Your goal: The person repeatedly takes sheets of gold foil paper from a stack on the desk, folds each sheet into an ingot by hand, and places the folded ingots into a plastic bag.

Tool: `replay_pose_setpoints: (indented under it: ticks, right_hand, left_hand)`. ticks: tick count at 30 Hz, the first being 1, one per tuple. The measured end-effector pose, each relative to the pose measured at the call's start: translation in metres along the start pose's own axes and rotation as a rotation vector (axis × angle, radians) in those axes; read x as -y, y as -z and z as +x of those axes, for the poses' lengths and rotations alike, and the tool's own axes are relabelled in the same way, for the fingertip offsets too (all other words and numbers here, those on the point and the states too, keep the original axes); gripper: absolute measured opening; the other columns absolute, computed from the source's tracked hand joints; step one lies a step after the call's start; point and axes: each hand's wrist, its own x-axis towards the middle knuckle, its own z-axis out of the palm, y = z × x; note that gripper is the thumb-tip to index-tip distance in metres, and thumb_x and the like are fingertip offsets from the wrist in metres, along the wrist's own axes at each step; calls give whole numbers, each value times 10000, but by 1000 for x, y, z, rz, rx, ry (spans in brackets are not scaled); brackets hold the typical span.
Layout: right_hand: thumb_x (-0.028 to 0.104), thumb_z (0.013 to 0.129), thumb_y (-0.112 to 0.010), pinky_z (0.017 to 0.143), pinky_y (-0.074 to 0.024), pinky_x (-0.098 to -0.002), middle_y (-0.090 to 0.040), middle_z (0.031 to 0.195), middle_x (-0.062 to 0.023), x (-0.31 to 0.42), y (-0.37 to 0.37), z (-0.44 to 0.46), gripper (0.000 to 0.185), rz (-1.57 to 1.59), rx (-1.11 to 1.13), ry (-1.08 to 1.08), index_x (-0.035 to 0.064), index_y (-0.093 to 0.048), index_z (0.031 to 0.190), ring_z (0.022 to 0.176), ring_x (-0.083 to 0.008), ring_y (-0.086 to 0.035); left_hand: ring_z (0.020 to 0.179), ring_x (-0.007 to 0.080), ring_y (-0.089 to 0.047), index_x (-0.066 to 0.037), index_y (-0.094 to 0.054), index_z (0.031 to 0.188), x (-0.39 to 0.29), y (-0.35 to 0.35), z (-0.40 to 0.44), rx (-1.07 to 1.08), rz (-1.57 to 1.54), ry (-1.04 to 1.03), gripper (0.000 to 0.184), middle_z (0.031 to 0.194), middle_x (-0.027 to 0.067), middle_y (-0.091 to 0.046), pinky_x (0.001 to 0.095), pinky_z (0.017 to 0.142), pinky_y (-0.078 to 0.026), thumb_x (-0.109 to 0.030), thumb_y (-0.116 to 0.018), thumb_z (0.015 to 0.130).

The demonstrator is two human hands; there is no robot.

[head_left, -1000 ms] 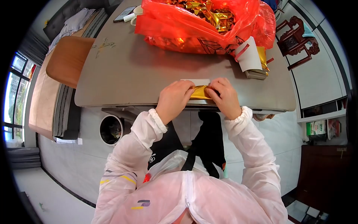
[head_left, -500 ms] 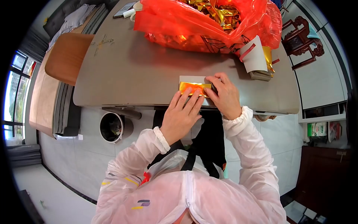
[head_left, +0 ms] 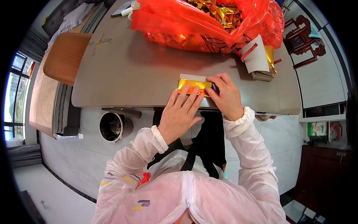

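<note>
A strip of shiny gold foil paper [head_left: 192, 83] lies on a pale sheet [head_left: 192, 77] at the table's near edge. My left hand [head_left: 181, 114] rests flat with its fingers spread, their tips on the gold foil paper. At the strip's right end, my right hand [head_left: 226, 96] is closed, thumb and fingers round a small dark object [head_left: 215, 88] that is mostly hidden and too small to name.
A red plastic bag [head_left: 209, 33] of folded gold foil pieces sits across the far side of the grey table [head_left: 119, 74]. Right of it stands a stack of paper [head_left: 263, 75] under a curled white sheet. A bin [head_left: 112, 127] stands on the floor; a brown chair [head_left: 67, 58] is at left.
My left hand has gone from pinching the strip's left end to lying flat with spread fingers on it. The gold foil paper now lies flatter, and my right hand stays at its right end.
</note>
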Motion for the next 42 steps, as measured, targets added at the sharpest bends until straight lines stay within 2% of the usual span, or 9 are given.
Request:
replay_pose_setpoints:
  ticks: [19, 26, 29, 32, 33, 37, 40, 41, 42]
  right_hand:
    - [121, 791, -721, 677, -527, -366, -598, 974, -110, -1, -1, 1, 242, 16, -4, 13, 34, -689, 1015, 754, -284, -641]
    - [103, 786, -723, 683, -529, -364, -600, 1001, -118, 1, 0, 1, 253, 34, 1, 0, 28, -672, 1023, 762, -292, -643]
    - [84, 786, -719, 673, -524, -364, -596, 1029, -122, 8, 1, -1, 271, 63, -66, -22, 26, -663, 1044, 787, -292, -632]
    - [73, 780, -724, 677, -509, -357, -591, 1049, -122, 13, 4, -15, 289, 15, -121, 149, 18, -664, 1057, 833, -291, -613]
    - [85, 744, -747, 757, -486, -371, -597, 1099, -101, 13, 4, -24, 361, -55, -44, 212, 2, -665, 1086, 924, -279, -586]
    - [126, 684, -773, 892, -430, -429, -600, 1211, -66, 14, 3, -45, 471, -243, -41, 316, -14, -664, 1119, 1053, -249, -551]
    - [129, 687, -774, 913, -434, -431, -596, 1225, -68, 13, 2, -45, 448, -277, -67, 342, -7, -672, 1101, 1087, -251, -548]
    - [137, 689, -776, 990, -420, -446, -586, 1253, -97, 12, 1, -47, 490, -293, -51, 351, -14, -649, 1137, 1173, -278, -534]
    - [144, 692, -775, 1016, -406, -455, -579, 1267, -110, 17, 0, -46, 521, -294, -26, 324, -17, -630, 1166, 1202, -286, -523]
  left_hand:
    - [1380, 332, -368, -100, -418, 1459, 2, 0, 3, 37, 33, 11, 926, 1488, 102, -416, 490, 1145, -281, -364, -827, 672]
    - [1385, 319, -369, -134, -433, 1456, 5, -3, 2, 40, 55, -8, 876, 1494, 84, -416, 493, 1147, -279, -345, -814, 696]
    - [1386, 313, -371, -146, -438, 1455, 6, -3, 1, 41, 56, -16, 843, 1495, 76, -418, 494, 1147, -278, -334, -800, 718]
    - [1386, 307, -373, -149, -446, 1449, 5, -3, 1, 40, 62, -11, 814, 1493, 71, -424, 501, 1146, -276, -325, -788, 732]
    - [1386, 304, -374, -149, -452, 1444, 4, -3, 2, 34, 65, -7, 803, 1490, 69, -429, 507, 1145, -274, -322, -785, 735]
    - [1387, 294, -376, -141, -480, 1416, 11, -8, -5, -20, 95, -30, 766, 1470, 57, -456, 541, 1143, -256, -308, -784, 733]
    - [1387, 293, -379, -131, -499, 1394, 26, 5, -13, -9, 163, 92, 730, 1469, 45, -462, 558, 1143, -244, -286, -780, 739]
    - [1393, 294, -368, -126, -502, 1392, 32, 7, -17, -26, 157, 102, 712, 1485, 36, -448, 554, 1145, -241, -268, -772, 749]
    - [1398, 293, -361, -126, -503, 1394, 32, 9, -16, -20, 152, 100, 708, 1490, 35, -443, 556, 1145, -238, -267, -769, 753]
